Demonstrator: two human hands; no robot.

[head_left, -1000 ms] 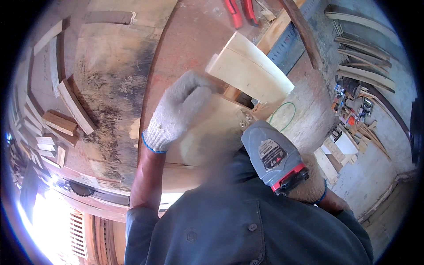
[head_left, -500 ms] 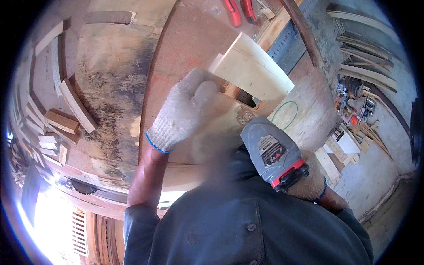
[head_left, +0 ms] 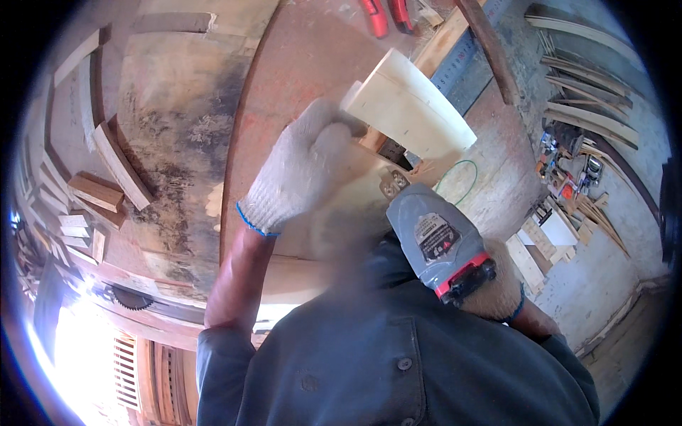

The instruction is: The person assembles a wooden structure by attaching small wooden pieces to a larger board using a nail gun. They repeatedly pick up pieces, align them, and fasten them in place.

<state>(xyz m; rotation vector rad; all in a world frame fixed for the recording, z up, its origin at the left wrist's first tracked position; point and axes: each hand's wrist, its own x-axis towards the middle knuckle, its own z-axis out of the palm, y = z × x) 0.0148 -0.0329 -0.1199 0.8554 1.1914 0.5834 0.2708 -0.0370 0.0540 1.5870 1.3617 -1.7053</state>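
Observation:
My left hand point(head_left: 302, 160), in a white knitted glove with a blue cuff edge, is closed at the left edge of a pale wooden board point(head_left: 412, 106). Its fingertips are partly hidden at the wood. A dark rectangular gap point(head_left: 395, 153) with splintered edges shows beside the board. My right hand point(head_left: 501, 287), gloved too, is mostly hidden behind a grey power tool point(head_left: 433, 238) with red and black at its rear. The tool's metal front end point(head_left: 393, 183) points at the wood near the gap. A blurred patch obscures the middle of the view.
A thin green loop point(head_left: 458, 181) lies right of the tool. Beyond the board are a metal ruler point(head_left: 455, 71), a dark curved strip point(head_left: 494, 53) and red-handled pliers point(head_left: 387, 18). Wood offcuts point(head_left: 96, 193) and a circular saw blade point(head_left: 131, 297) are at left; tools and scraps point(head_left: 568, 167) lie at right.
The board and the power tool have shifted only slightly in the view. Both hands keep nearly the same places and grips.

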